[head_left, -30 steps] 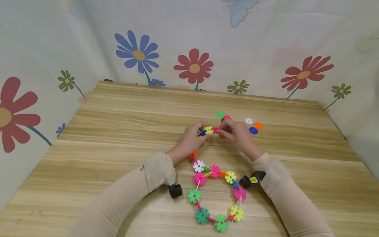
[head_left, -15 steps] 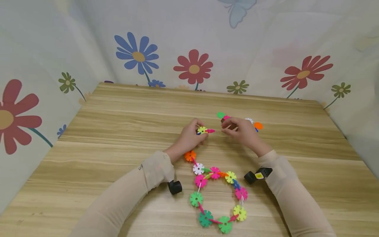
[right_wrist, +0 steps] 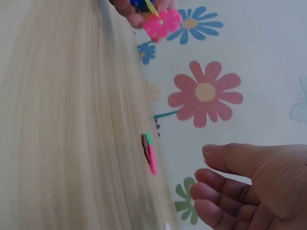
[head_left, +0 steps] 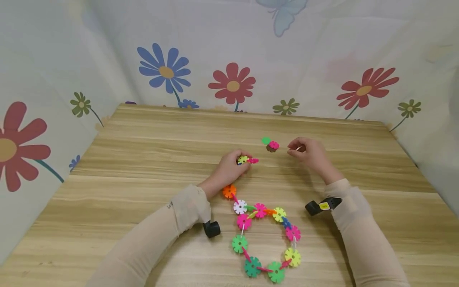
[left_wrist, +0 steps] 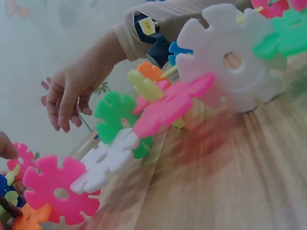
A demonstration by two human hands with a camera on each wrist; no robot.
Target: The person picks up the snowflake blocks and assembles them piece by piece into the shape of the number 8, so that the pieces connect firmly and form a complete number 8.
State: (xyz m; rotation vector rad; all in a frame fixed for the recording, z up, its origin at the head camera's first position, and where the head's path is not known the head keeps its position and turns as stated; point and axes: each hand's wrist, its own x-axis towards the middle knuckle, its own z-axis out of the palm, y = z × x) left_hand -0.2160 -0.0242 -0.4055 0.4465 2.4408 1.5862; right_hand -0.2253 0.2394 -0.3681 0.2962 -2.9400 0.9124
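My left hand (head_left: 231, 167) grips the end of a chain of slotted plastic snowflake discs, a yellow disc (head_left: 243, 159) between thumb and fingers. A pink disc (head_left: 254, 160) sticks out past the fingertips, its face showing at the top of the right wrist view. From this hand the chain runs by an orange disc (head_left: 229, 191) and a white disc (head_left: 240, 207) to a ring of linked discs. My right hand (head_left: 312, 157) hovers right of the loose discs, its fingers loosely bent. Nothing shows between thumb and fingers in the right wrist view (right_wrist: 249, 187).
Loose green (head_left: 266, 140), pink (head_left: 274, 145) and brown (head_left: 272, 148) discs overlap on the wooden table (head_left: 161, 139). Near the viewer lies the disc ring, with a green disc (head_left: 276, 272) at its front. A flower-printed cloth (head_left: 305, 59) stands behind the table.
My right hand has let go of the pink disc at the chain's end and moved right, now covering the loose white, orange and blue discs. My left hand keeps its grip.
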